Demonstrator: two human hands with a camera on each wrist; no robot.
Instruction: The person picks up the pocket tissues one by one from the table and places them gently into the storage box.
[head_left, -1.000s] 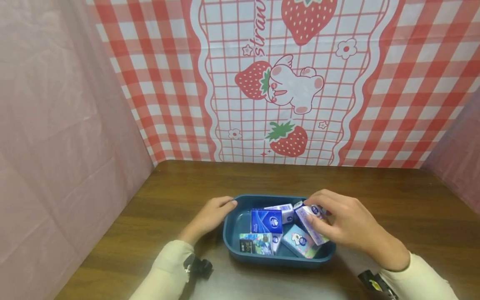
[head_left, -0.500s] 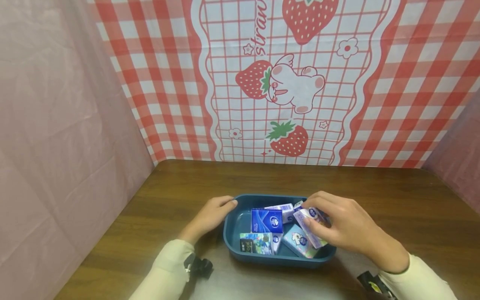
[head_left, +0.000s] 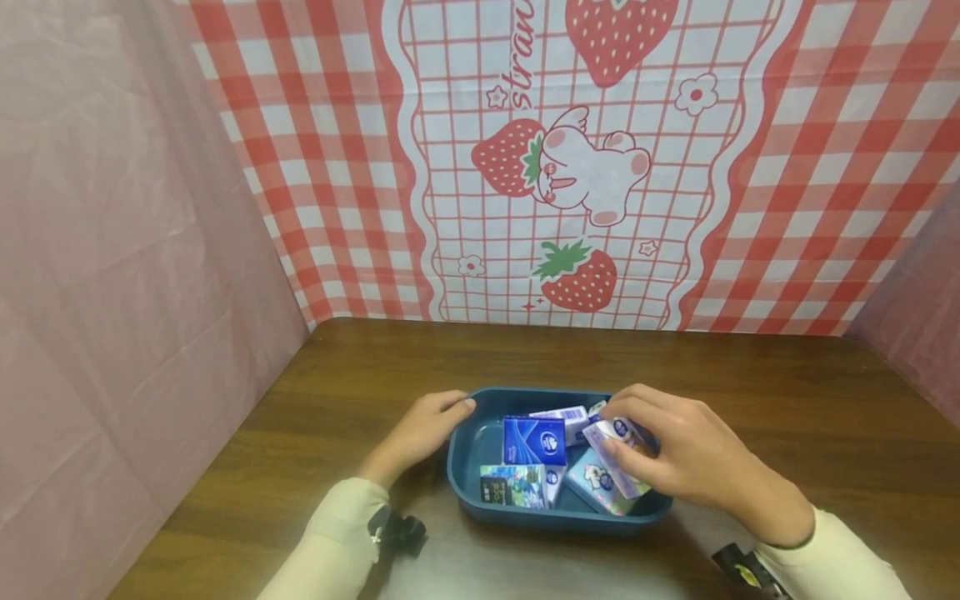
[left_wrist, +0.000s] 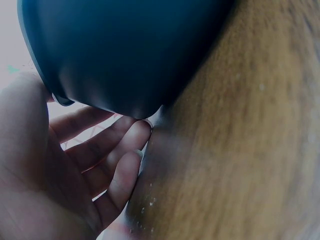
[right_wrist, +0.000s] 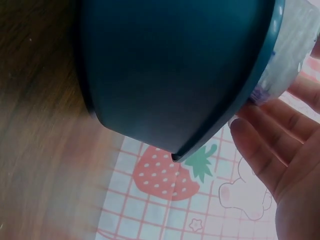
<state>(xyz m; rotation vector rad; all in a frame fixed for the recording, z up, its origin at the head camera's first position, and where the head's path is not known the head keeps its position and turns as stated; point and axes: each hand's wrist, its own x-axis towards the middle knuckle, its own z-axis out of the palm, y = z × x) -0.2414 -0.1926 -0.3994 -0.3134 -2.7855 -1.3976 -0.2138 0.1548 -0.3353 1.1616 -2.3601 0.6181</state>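
A dark teal plastic basin (head_left: 555, 522) sits on the wooden table, holding several small tissue packs. My left hand (head_left: 416, 435) holds its left end, thumb over the rim and the other fingers along the outer wall, as the left wrist view shows. At the right end, my right hand (head_left: 693, 450) pinches a white and purple tissue pack (head_left: 611, 468) between thumb and fingers. That pack is tilted over a light blue pack (head_left: 592, 481) with a white cartoon animal. To the left lie a dark blue pack (head_left: 534, 442) and a green-blue pack (head_left: 517, 487) with a black label.
A red and white checked cloth with strawberries (head_left: 577, 279) hangs behind the wooden table (head_left: 375, 358). Pinkish fabric (head_left: 150, 292) hangs on the left side. Each wrist wears a small black camera on a strap, such as the left wrist camera (head_left: 401, 533).
My right hand has shifted slightly left with the pinched tissue pack, which now leans further over the light blue one. The left hand and the basin have stayed in place.
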